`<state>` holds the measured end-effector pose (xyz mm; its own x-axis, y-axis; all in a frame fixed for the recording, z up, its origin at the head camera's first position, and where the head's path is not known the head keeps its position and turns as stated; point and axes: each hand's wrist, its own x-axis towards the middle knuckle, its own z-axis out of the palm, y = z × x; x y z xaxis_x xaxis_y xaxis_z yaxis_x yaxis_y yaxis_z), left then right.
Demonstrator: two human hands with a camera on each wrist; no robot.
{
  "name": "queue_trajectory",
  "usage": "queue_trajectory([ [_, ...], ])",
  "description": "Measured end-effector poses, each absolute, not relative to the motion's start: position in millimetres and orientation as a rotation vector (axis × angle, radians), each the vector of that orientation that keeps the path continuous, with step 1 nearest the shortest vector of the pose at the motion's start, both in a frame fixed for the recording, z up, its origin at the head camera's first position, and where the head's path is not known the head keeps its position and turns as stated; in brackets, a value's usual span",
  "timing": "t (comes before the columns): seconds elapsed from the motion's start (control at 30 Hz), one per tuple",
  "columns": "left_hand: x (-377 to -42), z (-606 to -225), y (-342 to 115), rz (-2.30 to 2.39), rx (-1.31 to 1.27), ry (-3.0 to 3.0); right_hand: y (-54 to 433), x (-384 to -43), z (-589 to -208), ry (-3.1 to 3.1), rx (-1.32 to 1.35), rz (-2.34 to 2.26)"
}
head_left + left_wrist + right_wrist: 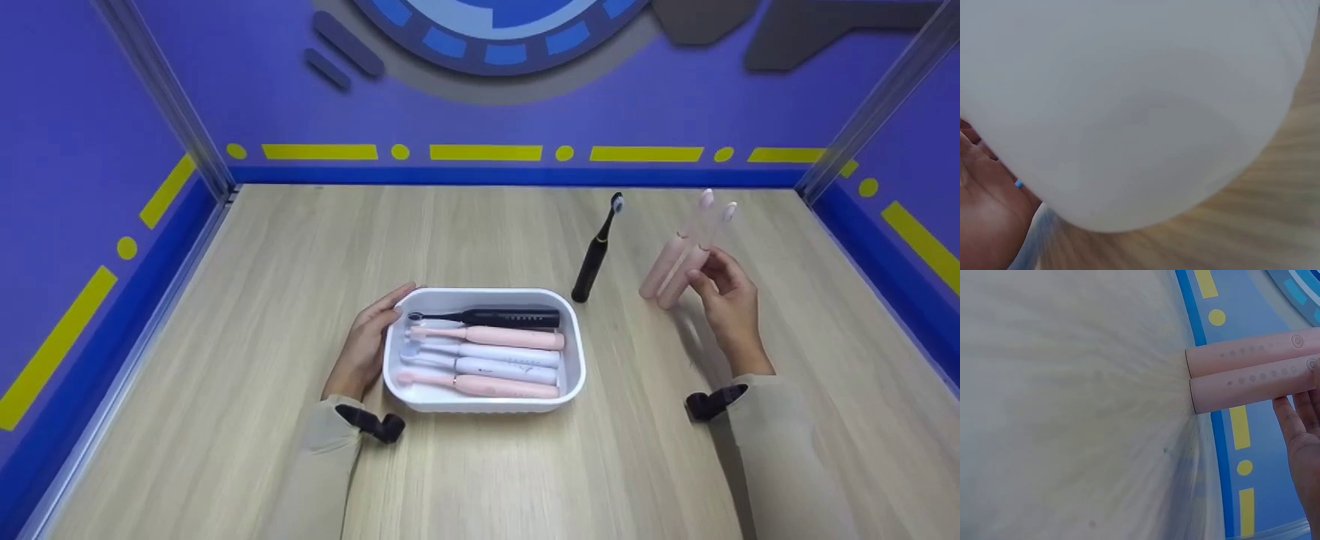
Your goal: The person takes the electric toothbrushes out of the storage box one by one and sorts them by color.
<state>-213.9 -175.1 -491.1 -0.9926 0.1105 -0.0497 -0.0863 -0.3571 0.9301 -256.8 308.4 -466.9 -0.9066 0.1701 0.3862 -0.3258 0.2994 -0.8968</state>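
On the left stands a white plastic bin (pixel 484 406), with my left hand (pixel 365 349) gripping its left end near the far corner. The bin's white wall (pixel 1145 135) fills most of the left wrist view. Inside lie a black electric toothbrush (pixel 514 319), two pink ones and two white ones, side by side. My right hand (pixel 731 304) pinches a pink electric toothbrush (pixel 684 277) by its handle. That brush stands upright beside a second pink toothbrush (pixel 662 268); in the right wrist view their handles are side by side, bases at the tabletop.
Between the bin and the pink pair a black electric toothbrush (pixel 592 266) stands upright on the wooden table (pixel 465 480). Blue-purple panels with yellow marks (pixel 486 153) rise at the back and both sides.
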Motion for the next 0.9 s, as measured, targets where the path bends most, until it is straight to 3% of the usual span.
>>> queue_trajectory([
  [0.9,-214.0,-490.9,-174.8,2.512,0.044,1.686,307.9,-256.1,-465.0,-2.228,0.053,1.606],
])
